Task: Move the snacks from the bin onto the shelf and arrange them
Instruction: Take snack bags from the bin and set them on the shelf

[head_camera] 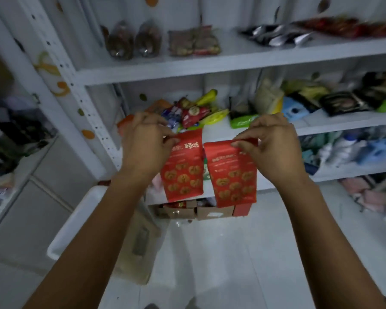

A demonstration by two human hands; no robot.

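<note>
Two red snack pouches printed with walnut pictures hang side by side in front of the white shelf unit (243,61). My left hand (144,143) pinches the top edge of the left red pouch (184,172). My right hand (272,143) pinches the top edge of the right red pouch (233,177). Both pouches dangle at the height of the middle shelf's front edge. The white bin (76,221) sits low on the left under my left forearm, and what lies inside it is mostly hidden.
The top shelf holds clear nut bags (133,40), flat packs and silver and red packets. On the middle shelf is a loose heap of colourful snacks (192,112) and green, blue and black packs. Cardboard boxes (201,210) stand on the floor. A cabinet stands at left.
</note>
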